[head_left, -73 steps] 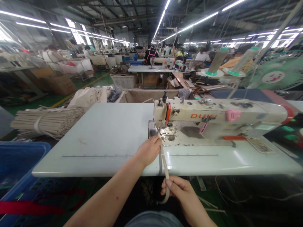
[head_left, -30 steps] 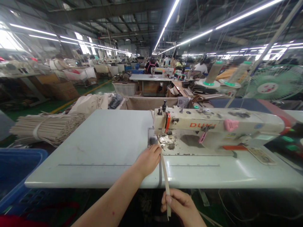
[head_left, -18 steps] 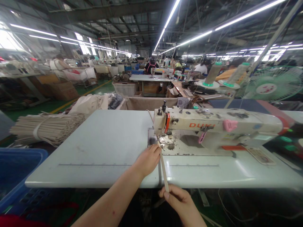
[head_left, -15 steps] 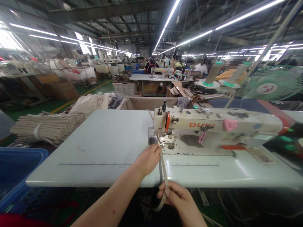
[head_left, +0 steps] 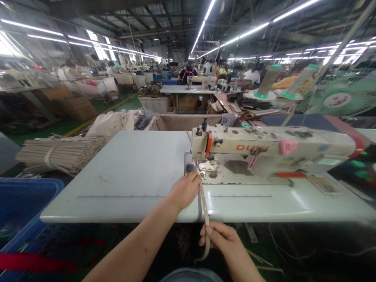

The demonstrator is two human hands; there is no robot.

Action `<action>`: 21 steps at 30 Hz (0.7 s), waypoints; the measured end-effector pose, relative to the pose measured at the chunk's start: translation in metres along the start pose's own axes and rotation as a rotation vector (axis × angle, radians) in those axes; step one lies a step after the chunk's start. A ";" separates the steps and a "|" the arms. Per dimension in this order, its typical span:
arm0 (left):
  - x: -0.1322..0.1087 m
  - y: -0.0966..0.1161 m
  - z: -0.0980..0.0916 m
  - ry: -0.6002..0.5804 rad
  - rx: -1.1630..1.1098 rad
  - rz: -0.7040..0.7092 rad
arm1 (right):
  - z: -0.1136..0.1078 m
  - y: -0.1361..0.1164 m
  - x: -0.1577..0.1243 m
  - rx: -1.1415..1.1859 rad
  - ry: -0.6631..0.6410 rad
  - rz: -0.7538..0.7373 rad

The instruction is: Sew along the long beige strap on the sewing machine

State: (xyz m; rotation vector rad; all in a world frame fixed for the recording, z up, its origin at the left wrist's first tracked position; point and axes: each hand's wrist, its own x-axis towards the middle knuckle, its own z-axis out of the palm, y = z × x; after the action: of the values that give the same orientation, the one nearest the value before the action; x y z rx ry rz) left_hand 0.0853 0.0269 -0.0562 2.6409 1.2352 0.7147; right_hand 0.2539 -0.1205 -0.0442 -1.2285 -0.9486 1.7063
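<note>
A narrow beige strap [head_left: 204,207] runs from under the needle of a cream sewing machine [head_left: 273,150] toward me over the front edge of the white table [head_left: 129,176]. My left hand [head_left: 185,191] rests on the table just left of the strap, fingers curled and pressed against it near the presser foot. Below the table edge my right hand [head_left: 221,241] pinches the strap, whose end loops down beneath the fingers.
A tied bundle of beige strips [head_left: 58,153] lies left of the table. A blue crate [head_left: 20,211] sits at lower left with a red strap [head_left: 44,260]. Thread cones [head_left: 268,80] and a green fan [head_left: 342,96] stand behind the machine. Other workers sit at distant tables.
The strap has fed a little; my right hand shifted its pinch along it and a loop hangs below the fingers again. The left hand stays by the presser foot. The camera tilted slightly down.
</note>
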 end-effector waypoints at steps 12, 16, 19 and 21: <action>-0.001 -0.002 0.001 0.011 -0.009 0.018 | -0.001 0.000 -0.001 -0.028 0.007 0.002; -0.001 -0.001 0.000 0.016 -0.011 0.020 | -0.002 0.000 -0.001 -0.032 0.006 0.019; -0.001 -0.001 0.000 0.014 -0.007 0.019 | -0.002 0.001 -0.001 -0.041 0.011 0.006; 0.000 -0.001 0.001 0.018 -0.001 0.025 | -0.003 0.002 0.000 -0.051 0.010 -0.008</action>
State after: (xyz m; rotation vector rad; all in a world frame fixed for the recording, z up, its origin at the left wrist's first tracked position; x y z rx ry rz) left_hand 0.0848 0.0274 -0.0578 2.6593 1.2074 0.7440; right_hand 0.2565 -0.1210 -0.0467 -1.2638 -0.9944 1.6776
